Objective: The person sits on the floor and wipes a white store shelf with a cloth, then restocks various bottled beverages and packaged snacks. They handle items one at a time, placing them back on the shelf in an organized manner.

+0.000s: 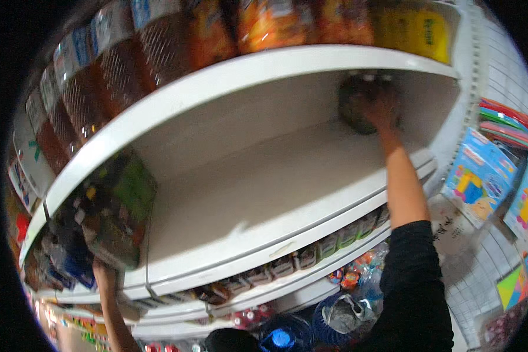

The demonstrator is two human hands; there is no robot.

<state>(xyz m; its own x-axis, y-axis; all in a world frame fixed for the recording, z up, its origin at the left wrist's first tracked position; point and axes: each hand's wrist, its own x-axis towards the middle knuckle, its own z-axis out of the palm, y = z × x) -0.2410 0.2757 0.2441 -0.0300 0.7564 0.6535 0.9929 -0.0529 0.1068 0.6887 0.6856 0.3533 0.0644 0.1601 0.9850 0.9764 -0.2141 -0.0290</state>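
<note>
Deep in the right corner of a white shelf (pixel 264 163), my right hand (pixel 383 105) is on a dark greenish rounded package (pixel 356 110). The hand is blurred and in shadow, and its fingers lie over the package front. At the left end of the same shelf, my left hand (pixel 102 269) is at the lower edge of a dark box-shaped pack (pixel 119 211) with green and coloured print. The fingers of that hand are mostly hidden, so its grip is unclear.
Above, a shelf edge (pixel 264 66) carries brown-filled packs (pixel 158 48), orange bags (pixel 273 26) and yellow packs (pixel 413 35). Below are packaged goods (pixel 308 257) and a blue-capped water jug (pixel 281 336). Blue toy packs (pixel 482 176) hang on the right against a wire grid (pixel 508 66).
</note>
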